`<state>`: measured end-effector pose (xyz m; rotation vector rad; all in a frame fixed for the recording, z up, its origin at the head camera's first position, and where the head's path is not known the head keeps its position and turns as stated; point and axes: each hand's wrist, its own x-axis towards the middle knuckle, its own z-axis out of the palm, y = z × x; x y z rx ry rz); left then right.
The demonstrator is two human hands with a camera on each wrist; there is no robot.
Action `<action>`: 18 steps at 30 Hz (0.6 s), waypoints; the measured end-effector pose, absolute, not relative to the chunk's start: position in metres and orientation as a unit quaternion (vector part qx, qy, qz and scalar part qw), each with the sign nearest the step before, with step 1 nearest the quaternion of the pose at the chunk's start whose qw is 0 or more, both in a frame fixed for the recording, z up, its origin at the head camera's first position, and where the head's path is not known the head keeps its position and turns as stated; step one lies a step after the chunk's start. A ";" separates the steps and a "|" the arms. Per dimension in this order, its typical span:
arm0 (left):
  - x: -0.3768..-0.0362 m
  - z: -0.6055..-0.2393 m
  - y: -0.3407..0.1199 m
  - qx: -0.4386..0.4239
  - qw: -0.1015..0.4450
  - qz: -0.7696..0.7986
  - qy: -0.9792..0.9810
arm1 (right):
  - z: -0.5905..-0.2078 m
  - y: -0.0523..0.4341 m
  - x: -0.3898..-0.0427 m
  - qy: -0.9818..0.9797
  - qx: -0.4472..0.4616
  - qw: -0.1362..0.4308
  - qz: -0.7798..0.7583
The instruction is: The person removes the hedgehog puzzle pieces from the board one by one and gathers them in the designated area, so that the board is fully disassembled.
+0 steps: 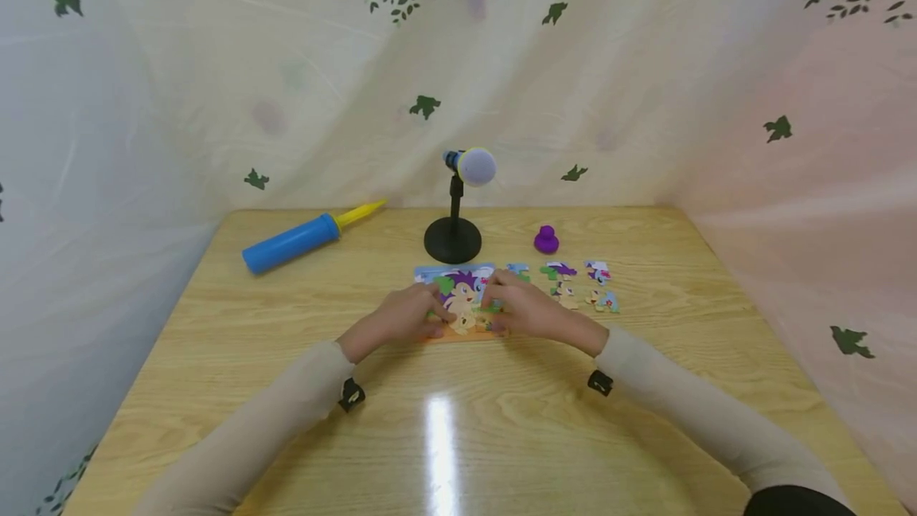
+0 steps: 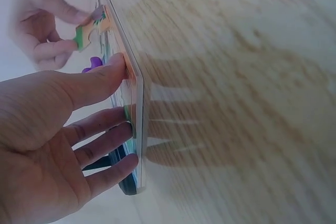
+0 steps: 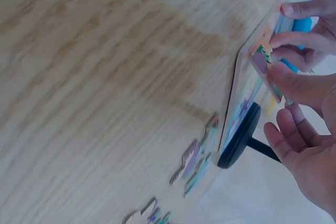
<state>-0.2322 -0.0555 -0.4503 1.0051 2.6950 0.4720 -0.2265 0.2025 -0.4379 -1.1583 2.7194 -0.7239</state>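
Note:
A jigsaw puzzle board [image 1: 467, 337] with a colourful cartoon picture lies flat on the table. My left hand [image 1: 404, 314] is at its left side; in the left wrist view the thumb and fingertips touch the board's face, fingers extended. On the right, my right hand [image 1: 526, 306] pinches a puzzle piece [image 2: 87, 36] between thumb and fingers, over the lower right of the board. This piece is orange and green with a purple patch [image 3: 260, 60]. Several loose puzzle pieces [image 1: 602, 301] lie right of the board, one partly hidden behind the right hand.
Behind the board stands a toy microphone [image 1: 476, 167] on a round black base [image 1: 453, 241]. A blue pump [image 1: 292, 244] with a yellow nozzle lies at the back left. A small purple knob-shaped object [image 1: 547, 240] sits behind the loose pieces. A curtain [image 1: 501, 70] closes off the table's back.

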 end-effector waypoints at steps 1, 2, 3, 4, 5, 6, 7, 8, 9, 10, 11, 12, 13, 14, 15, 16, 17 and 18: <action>-0.232 -0.450 -0.055 0.342 0.113 0.162 0.919 | -0.437 0.204 -0.226 0.891 -0.382 0.042 -0.240; -0.232 -0.450 -0.055 0.341 0.113 0.163 0.919 | -0.436 0.205 -0.226 0.890 -0.384 0.036 -0.243; -0.232 -0.450 -0.056 0.340 0.113 0.166 0.919 | -0.435 0.207 -0.226 0.890 -0.383 0.035 -0.246; -0.232 -0.450 -0.055 0.339 0.113 0.166 0.919 | -0.435 0.208 -0.227 0.889 -0.384 0.032 -0.249; -0.232 -0.450 -0.055 0.338 0.112 0.167 0.919 | -0.435 0.210 -0.227 0.889 -0.383 0.032 -0.250; -0.232 -0.451 -0.055 0.337 0.111 0.167 0.920 | -0.435 0.211 -0.228 0.889 -0.383 0.033 -0.249; -0.232 -0.451 -0.055 0.336 0.111 0.167 0.920 | -0.435 0.213 -0.228 0.890 -0.381 0.036 -0.249; -0.232 -0.452 -0.055 0.336 0.110 0.166 0.921 | -0.436 0.215 -0.228 0.890 -0.381 0.038 -0.248; -0.232 -0.452 -0.055 0.336 0.109 0.165 0.921 | -0.436 0.216 -0.229 0.889 -0.382 0.040 -0.249; -0.232 -0.453 -0.055 0.336 0.108 0.162 0.922 | -0.436 0.218 -0.229 0.887 -0.382 0.044 -0.254; -0.232 -0.453 -0.054 0.336 0.108 0.164 0.921 | -0.436 0.220 -0.229 0.884 -0.384 0.047 -0.262; -0.232 -0.453 -0.054 0.335 0.108 0.164 0.921 | -0.435 0.222 -0.229 0.882 -0.383 0.051 -0.269; -0.232 -0.453 -0.054 0.335 0.109 0.166 0.921 | -0.434 0.225 -0.230 0.880 -0.382 0.055 -0.278; -0.232 -0.453 -0.054 0.334 0.110 0.167 0.921 | -0.432 0.227 -0.230 0.877 -0.382 0.060 -0.287; -0.232 -0.454 -0.054 0.333 0.111 0.168 0.921 | -0.429 0.230 -0.230 0.875 -0.379 0.067 -0.294; -0.232 -0.454 -0.054 0.332 0.113 0.170 0.921 | -0.425 0.234 -0.231 0.874 -0.375 0.076 -0.300; -0.232 -0.454 -0.055 0.331 0.115 0.169 0.921 | -0.421 0.237 -0.231 0.874 -0.373 0.081 -0.301; -0.232 -0.454 -0.055 0.330 0.116 0.168 0.922 | -0.416 0.241 -0.231 0.877 -0.368 0.085 -0.297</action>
